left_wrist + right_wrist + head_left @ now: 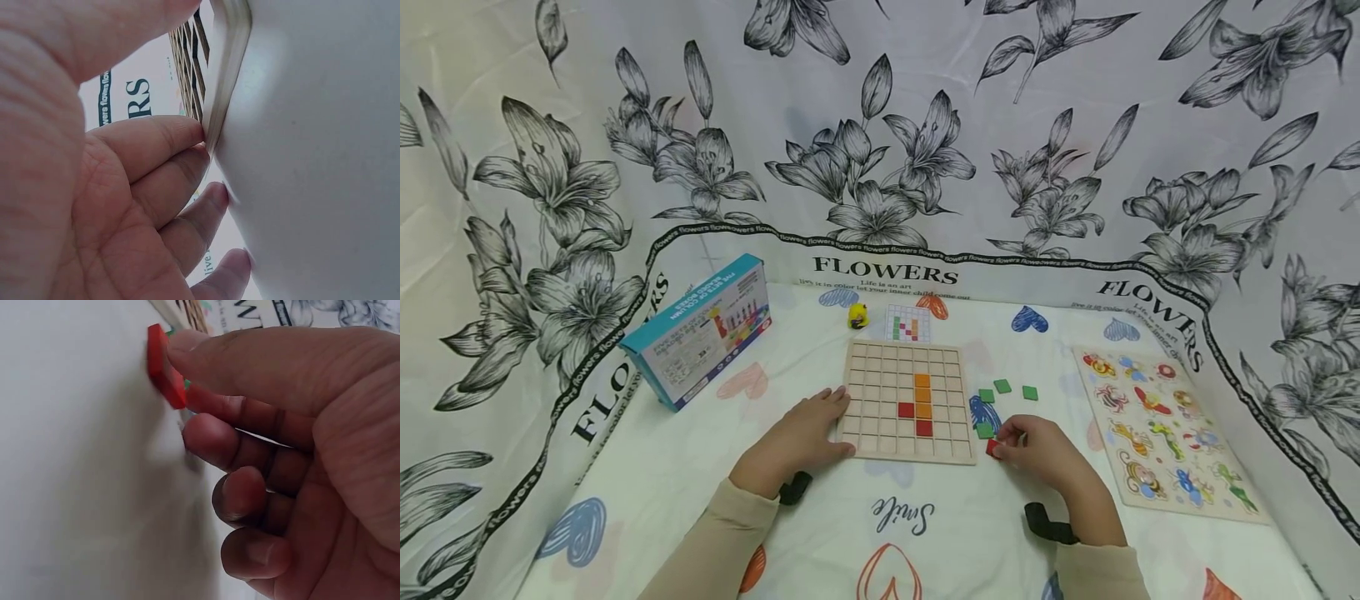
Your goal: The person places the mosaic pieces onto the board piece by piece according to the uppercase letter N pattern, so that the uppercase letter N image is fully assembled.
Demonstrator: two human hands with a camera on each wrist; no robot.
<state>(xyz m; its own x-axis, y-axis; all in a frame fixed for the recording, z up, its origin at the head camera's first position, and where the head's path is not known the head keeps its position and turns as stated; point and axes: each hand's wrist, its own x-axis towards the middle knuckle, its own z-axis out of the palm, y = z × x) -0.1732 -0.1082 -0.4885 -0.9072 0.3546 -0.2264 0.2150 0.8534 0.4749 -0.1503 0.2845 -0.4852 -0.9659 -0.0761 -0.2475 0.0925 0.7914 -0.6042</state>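
Observation:
A wooden grid board [880,367] lies in the middle of the table in the head view. Three orange tiles [922,396] stand in one column of it, with one red tile [924,428] below them and another red tile [906,410] to their left. My left hand [797,433] touches the board's left edge with relaxed fingers, the thumb near the front corner. Off the board's right front corner, my right hand [1037,446] pinches a loose red square tile [161,365] between thumb and index finger, close over the cloth. Several green tiles [1030,392] lie beyond that hand.
A small pattern card [907,321] with coloured squares lies behind the board, beside a small yellow toy [857,315]. To the left stands a blue and white box [700,333]. On the right lies a wooden board with animal pictures [1165,433]. A flowered curtain [880,167] encloses the table.

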